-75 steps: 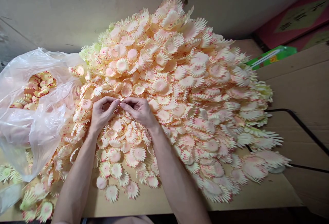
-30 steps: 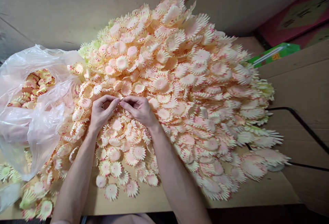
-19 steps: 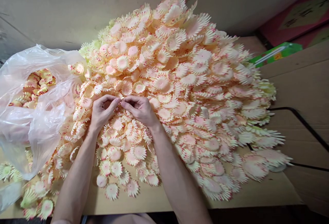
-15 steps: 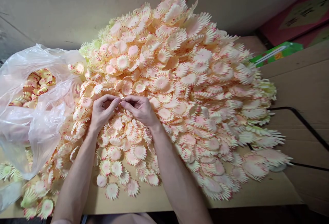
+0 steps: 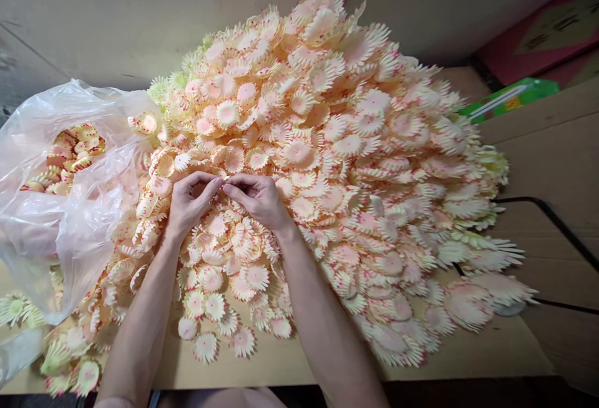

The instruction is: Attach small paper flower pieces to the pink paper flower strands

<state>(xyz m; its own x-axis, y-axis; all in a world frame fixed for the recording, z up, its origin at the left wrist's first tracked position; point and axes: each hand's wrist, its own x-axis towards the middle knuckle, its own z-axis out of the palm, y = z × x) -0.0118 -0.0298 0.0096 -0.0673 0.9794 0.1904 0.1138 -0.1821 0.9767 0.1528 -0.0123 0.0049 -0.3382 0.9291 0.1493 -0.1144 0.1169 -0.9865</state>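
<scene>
My left hand (image 5: pixel 193 201) and my right hand (image 5: pixel 256 201) meet fingertip to fingertip over a large heap of artificial flower petal pieces (image 5: pixel 346 146). Each hand is closed in a pinch of thumb and forefinger. Whatever lies between the fingertips is hidden or too small to make out. The pieces are pale cream and pink discs with fringed edges and dark pink tips. Below my hands, between the forearms, more loose petal pieces (image 5: pixel 214 306) spread towards the near table edge.
On the left, a translucent plastic bag (image 5: pixel 88 227) gapes around more petal pieces (image 5: pixel 75 155) inside. Cardboard (image 5: pixel 552 165) stands at the right, with a black cord (image 5: pixel 556 221) before it. A green packet (image 5: pixel 515 99) lies behind. The wooden tabletop (image 5: pixel 243 374) shows along the front.
The whole view has shifted slightly, with things appearing a little further right. My two hands keep the same pinched pose together.
</scene>
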